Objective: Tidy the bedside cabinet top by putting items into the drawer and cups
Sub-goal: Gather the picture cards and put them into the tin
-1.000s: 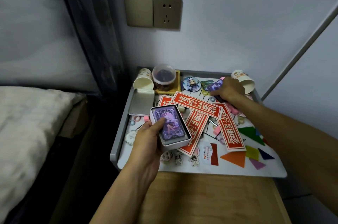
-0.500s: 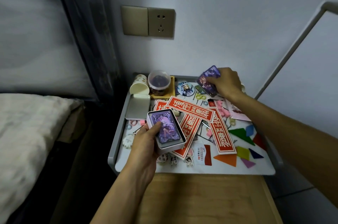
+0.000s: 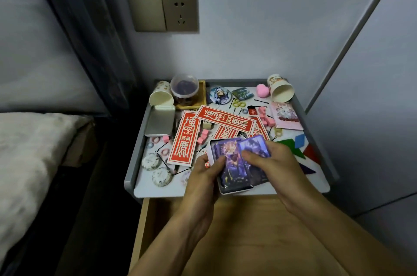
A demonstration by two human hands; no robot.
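Two hands meet: left hand (image 3: pixel 202 177) grips the tin (image 3: pixel 235 190), right hand (image 3: pixel 278 163) pinches a card (image 3: pixel 253 146) that, laid crooked, could slide out.

cabinet top (image 3: pixel 162 190) | red cards (image 3: pixel 185 140) | tin lid (image 3: pixel 160 123) | paper cups (image 3: pixel 161 96) | pink cubes (image 3: pixel 265 115)

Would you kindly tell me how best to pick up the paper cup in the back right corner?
I'd pinch the paper cup by its mouth rim, coming from the front: it lies on its side, open mouth facing forward, a pink heart crowding its left.
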